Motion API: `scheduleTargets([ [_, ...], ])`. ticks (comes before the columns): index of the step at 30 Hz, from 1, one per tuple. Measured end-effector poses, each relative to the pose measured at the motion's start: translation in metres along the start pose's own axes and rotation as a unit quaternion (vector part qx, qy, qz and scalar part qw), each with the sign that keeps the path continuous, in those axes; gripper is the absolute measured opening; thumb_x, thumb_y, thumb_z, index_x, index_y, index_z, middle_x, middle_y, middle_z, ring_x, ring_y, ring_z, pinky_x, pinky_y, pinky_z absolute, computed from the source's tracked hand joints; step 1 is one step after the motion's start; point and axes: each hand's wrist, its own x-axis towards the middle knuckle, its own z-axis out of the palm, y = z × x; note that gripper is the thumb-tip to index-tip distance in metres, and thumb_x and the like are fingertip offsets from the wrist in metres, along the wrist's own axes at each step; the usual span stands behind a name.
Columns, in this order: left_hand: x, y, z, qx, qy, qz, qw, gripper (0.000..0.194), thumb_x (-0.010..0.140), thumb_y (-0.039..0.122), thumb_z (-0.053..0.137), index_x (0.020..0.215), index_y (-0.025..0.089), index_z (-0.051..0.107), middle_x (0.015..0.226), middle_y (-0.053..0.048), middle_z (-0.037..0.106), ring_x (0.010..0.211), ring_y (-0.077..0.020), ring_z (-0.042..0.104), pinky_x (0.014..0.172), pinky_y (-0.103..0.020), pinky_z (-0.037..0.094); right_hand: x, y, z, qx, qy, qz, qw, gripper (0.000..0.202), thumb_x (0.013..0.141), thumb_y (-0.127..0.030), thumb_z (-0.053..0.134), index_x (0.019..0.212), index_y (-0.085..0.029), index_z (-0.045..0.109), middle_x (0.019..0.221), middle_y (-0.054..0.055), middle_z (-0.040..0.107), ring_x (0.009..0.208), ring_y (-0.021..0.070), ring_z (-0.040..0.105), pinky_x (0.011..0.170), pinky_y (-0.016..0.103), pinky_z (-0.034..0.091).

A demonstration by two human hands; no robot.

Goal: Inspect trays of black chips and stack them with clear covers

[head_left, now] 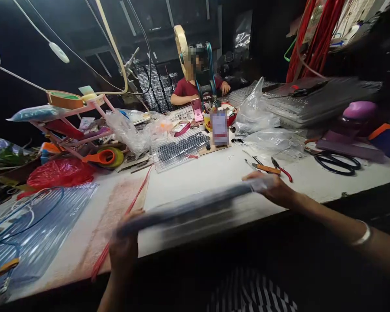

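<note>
A long grey bundle [195, 200], smeared by motion and seemingly in clear plastic, hangs over the front edge of the white table [169, 184]. My left hand [125, 242] is closed round its left end, and my right hand [276, 188] grips its right end. The bundle slopes up to the right. Just beyond my right hand lie red-handled pliers [282, 170] and an orange-handled tool [266, 168]. Red strings [130, 208] run along the table beside my left hand.
Striped plastic sheets [61, 225] with blue cords cover the left side. A phone [220, 128] stands mid-table, a clear pack of rods [182, 149] beside it. Black scissors [338, 162] lie right. Across the table sits a person in a red shirt [185, 89].
</note>
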Motion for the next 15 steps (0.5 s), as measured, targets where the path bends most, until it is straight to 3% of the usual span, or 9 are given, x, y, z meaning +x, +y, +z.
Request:
scheduleTargets([
  [3, 0.038, 0.013, 0.008, 0.022, 0.010, -0.041, 0.999, 0.049, 0.092, 0.054, 0.023, 0.101, 0.018, 0.055, 0.083, -0.006, 0.065, 0.079, -0.0227, 0.064, 0.072, -0.038, 0.051, 0.033, -0.010, 0.004, -0.002, 0.035, 0.079, 0.996, 0.043, 0.089, -0.062, 0.036, 0.086, -0.021, 0.049, 0.069, 0.005, 0.066, 0.064, 0.0207, 0.066, 0.063, 0.034, 0.053],
  [7, 0.058, 0.012, 0.026, 0.090, -0.080, -0.093, 0.988, 0.047, 0.095, 0.048, 0.024, 0.082, 0.018, 0.057, 0.066, -0.001, 0.060, 0.061, -0.0172, 0.059, 0.060, -0.031, 0.048, 0.046, -0.004, 0.025, -0.003, -0.029, 0.149, 0.988, 0.047, 0.091, -0.064, 0.026, 0.079, -0.022, 0.043, 0.051, -0.001, 0.060, 0.042, 0.0155, 0.058, 0.045, 0.026, 0.045],
  [12, 0.053, 0.000, 0.049, 0.202, -0.185, -0.146, 0.950, 0.033, 0.092, 0.043, 0.047, 0.086, 0.014, 0.061, 0.079, -0.002, 0.063, 0.071, -0.0144, 0.061, 0.070, -0.034, 0.050, 0.048, 0.022, 0.042, -0.102, -0.111, 0.181, 0.972, 0.056, 0.090, -0.066, 0.025, 0.061, -0.022, 0.044, 0.049, 0.004, 0.060, 0.046, 0.0180, 0.059, 0.047, 0.028, 0.042],
  [15, 0.052, 0.003, 0.053, 0.249, -0.227, -0.128, 0.933, 0.039, 0.094, 0.044, 0.040, 0.089, 0.012, 0.063, 0.087, -0.009, 0.066, 0.085, -0.0215, 0.063, 0.079, -0.042, 0.049, 0.050, 0.029, 0.042, -0.186, -0.140, 0.165, 0.958, 0.058, 0.087, -0.067, 0.032, 0.057, -0.021, 0.049, 0.051, 0.009, 0.060, 0.052, 0.0242, 0.061, 0.051, 0.034, 0.044],
])
